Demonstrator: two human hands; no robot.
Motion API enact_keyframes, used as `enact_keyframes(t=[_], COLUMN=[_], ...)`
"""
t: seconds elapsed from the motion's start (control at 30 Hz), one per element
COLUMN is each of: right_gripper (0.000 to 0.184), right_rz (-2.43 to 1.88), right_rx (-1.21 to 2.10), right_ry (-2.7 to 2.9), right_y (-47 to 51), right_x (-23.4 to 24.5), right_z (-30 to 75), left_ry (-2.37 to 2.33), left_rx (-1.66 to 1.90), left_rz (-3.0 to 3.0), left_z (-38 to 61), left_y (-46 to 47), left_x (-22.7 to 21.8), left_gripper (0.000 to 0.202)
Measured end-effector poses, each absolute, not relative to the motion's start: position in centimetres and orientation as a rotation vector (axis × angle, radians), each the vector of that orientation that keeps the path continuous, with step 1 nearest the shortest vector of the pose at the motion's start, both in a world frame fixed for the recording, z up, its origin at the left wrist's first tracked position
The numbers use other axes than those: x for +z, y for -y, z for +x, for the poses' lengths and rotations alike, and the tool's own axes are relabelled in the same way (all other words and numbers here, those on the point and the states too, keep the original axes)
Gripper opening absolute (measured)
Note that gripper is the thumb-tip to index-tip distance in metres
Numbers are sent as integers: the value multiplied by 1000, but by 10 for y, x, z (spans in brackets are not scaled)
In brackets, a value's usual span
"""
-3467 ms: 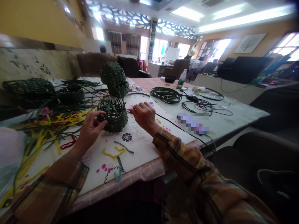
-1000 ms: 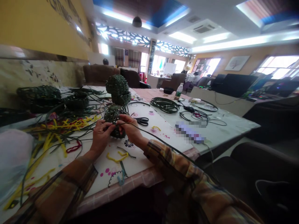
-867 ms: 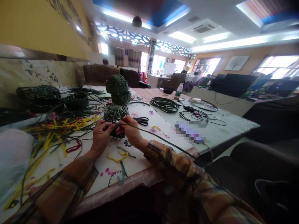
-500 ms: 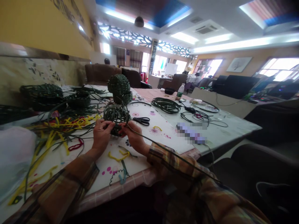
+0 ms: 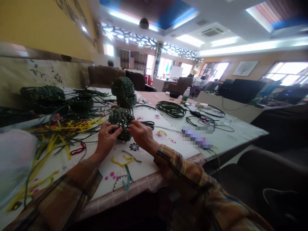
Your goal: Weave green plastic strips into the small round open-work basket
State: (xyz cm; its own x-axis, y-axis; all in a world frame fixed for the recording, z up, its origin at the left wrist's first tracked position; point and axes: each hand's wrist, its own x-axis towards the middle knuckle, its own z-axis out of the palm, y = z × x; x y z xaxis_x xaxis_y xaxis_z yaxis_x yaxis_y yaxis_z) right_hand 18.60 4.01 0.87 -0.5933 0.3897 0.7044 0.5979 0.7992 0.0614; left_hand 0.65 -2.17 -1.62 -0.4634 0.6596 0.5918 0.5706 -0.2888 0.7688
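The basket (image 5: 122, 119) sits on the tabletop (image 5: 144, 157), back from the near edge and left of the right-hand corner, directly between the two hands. It stands roughly upright, its strands arching inward at the top; no clear long axis shows.

The left hand (image 5: 106, 137) is at its left front, thumb and fingers clamped on that side. The right hand (image 5: 143, 134) meets it from the right, fingertips drawn together against the wall; whether they pinch a strand, I cannot tell. Neither hand is plainly nearer: both touch the basket, so it lies straight ahead of each thumb and inward from each palm.

Beyond, toward the far edge, stands the ball (image 5: 123, 87), a rounded weave on a smaller base. The scissors (image 5: 149, 122) lie just past the right hand, partly hidden by it. The coil (image 5: 171, 112) rests farther right, and yellow strips (image 5: 78, 125) spread toward the left edge.
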Motion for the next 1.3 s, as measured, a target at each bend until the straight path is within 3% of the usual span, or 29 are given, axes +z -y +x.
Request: enact_keyframes(t=[0.53, 0.83, 1.07, 1.3], right_gripper=[36, 33, 29, 32], right_rz=[-646, -447, -844, -886], right_rx=[-197, 23, -50, -2], right_ry=[2636, 2276, 2329, 2362], right_y=[-53, -61, -61, -62], right_x=[-2, -16, -3, -4], right_z=[186, 195, 192, 192], left_ry=[-1899, -1941, -2002, -2081], left_rx=[1697, 1753, 1755, 1739], left_rz=[1900, 1991, 1986, 2163], left_z=[-9, -12, -11, 3], left_y=[23, 22, 27, 41], left_x=[-21, -16, -11, -1], left_gripper=[27, 27, 29, 26])
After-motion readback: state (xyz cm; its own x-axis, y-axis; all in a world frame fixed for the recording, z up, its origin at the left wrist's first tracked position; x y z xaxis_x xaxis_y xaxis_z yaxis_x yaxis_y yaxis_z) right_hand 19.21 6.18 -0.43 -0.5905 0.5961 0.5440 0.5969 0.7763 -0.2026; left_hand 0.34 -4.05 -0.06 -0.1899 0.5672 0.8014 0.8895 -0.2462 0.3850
